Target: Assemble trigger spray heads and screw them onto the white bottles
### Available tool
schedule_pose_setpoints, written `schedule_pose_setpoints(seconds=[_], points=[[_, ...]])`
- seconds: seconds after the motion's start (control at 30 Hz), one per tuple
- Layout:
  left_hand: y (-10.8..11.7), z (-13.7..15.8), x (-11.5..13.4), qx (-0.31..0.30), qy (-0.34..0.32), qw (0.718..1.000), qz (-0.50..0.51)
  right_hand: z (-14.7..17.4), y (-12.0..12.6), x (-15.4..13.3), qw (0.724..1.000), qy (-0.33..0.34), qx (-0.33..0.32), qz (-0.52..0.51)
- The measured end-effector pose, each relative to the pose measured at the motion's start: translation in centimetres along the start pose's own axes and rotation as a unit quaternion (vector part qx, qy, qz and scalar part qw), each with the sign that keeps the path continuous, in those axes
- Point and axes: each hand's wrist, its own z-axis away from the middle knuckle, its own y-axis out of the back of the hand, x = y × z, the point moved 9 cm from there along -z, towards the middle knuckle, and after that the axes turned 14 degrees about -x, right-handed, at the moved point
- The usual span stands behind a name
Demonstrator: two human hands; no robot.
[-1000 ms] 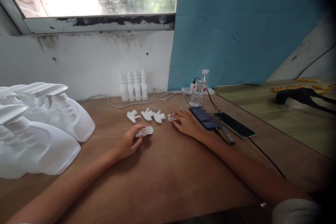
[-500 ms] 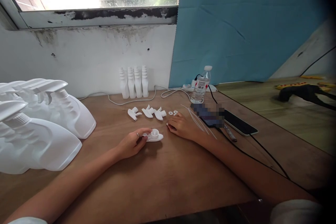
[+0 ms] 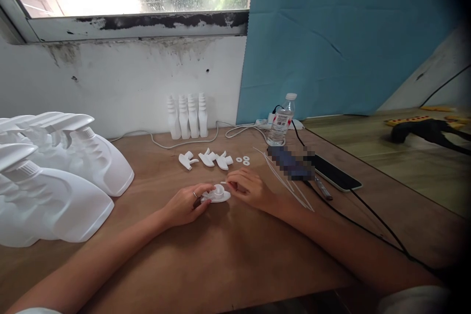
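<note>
My left hand (image 3: 191, 202) is closed on a white spray trigger head (image 3: 221, 198), which lies on the table with its round collar facing up. My right hand (image 3: 250, 187) is just to the right of that collar. Its fingertips pinch a small flat white washer (image 3: 223, 183), seen edge-on at the collar's rim; whether the two touch I cannot tell. Past my hands lie several more trigger heads (image 3: 207, 157) in a row. Beside them are loose white washers (image 3: 239, 160).
Large white spray bottles (image 3: 81, 196) crowd the left. Several slim white bottles (image 3: 184, 117) stand by the wall. At right are a water bottle (image 3: 281, 122), thin white tubes (image 3: 290, 187), a phone (image 3: 336, 171), a blurred-out item (image 3: 289, 162) and black cables (image 3: 382, 225).
My right hand has come left from beside the loose washers to the trigger head's collar, carrying a washer. My left hand keeps its hold, and the trigger head has shifted slightly.
</note>
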Motion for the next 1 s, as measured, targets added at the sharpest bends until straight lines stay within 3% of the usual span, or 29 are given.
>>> schedule_pose_setpoints(seconds=[0.13,0.37,0.63,1.0], points=[[-0.1,0.1,-0.1,0.012,0.005,1.0,-0.001,0.0,-0.7,-2.8,0.991,0.113,-0.021,0.062],[0.1,0.1,0.3,0.022,-0.018,1.0,-0.006,-0.1,-0.9,-4.5,0.98,0.172,-0.031,0.094],[0.2,0.0,1.2,0.012,-0.069,0.997,-0.02,-0.6,-0.6,-2.4,0.991,0.08,-0.057,-0.095],[-0.2,-1.4,1.8,0.005,-0.054,0.998,-0.019,-1.3,-1.3,-2.3,0.993,0.008,-0.121,0.004]])
